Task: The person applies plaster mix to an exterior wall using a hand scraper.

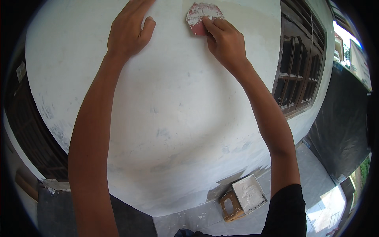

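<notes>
High on a white wall (pixel 158 91), my right hand (pixel 229 41) grips a red putty scraper (pixel 200 28) by its edge. White putty is smeared over much of the scraper's face, which lies at or close against the wall. My left hand (pixel 128 33) is raised at the upper left, its thumb apart from the fingers and its palm toward the wall; the fingertips run out of the picture. Whether that palm touches the wall I cannot tell.
Below me a square tray of white putty (pixel 250 194) rests on a brown wooden stool (pixel 232 207) by the wall's foot. A dark wooden window (pixel 298 67) is at the right, a dark door (pixel 37 130) at the left. White splashes mark the grey tiled floor (pixel 177 223).
</notes>
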### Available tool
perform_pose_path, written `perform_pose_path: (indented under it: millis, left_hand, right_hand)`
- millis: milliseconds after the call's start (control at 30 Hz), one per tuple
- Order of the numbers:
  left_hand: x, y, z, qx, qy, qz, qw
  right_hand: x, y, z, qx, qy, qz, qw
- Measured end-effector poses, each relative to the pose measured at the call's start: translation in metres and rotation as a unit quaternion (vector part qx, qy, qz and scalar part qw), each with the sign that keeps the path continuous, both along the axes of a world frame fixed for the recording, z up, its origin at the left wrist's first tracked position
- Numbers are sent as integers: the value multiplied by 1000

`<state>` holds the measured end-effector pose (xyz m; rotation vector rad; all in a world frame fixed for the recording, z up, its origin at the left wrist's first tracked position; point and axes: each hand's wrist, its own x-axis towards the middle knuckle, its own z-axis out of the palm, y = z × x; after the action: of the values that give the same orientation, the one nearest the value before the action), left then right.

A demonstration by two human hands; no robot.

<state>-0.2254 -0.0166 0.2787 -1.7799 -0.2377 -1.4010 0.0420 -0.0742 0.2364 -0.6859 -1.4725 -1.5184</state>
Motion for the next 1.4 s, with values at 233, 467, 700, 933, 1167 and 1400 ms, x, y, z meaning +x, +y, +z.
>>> perform_pose_path:
  millis: [233, 467, 700, 933, 1167, 1400]
  left_hand:
    - [-5, -6, -1, -17, 6, 13, 1000]
    - [-3, -7, 0, -10, 12, -5, 1000]
    - [-2, -6, -1, -19, 9, -3, 1000]
    - [-5, -5, 0, -22, 10, -2, 1000]
    - [-2, -5, 0, -19, 11, -9, 1000]
    - [-2, -4, -1, -17, 10, -3, 1000]
  right_hand:
    - [-19, -17, -59, -69, -26, 47, 996]
    - [-16, -14, -9, 12, 0, 53, 999]
    - [-17, 1, -22, -13, 0, -3, 1000]
    - [-23, -16, -55, -31, -10, 50, 998]
    - [-20, -7, -1, 9, 19, 2, 1000]
    - [-18, 4, -53, -20, 5, 0, 1000]
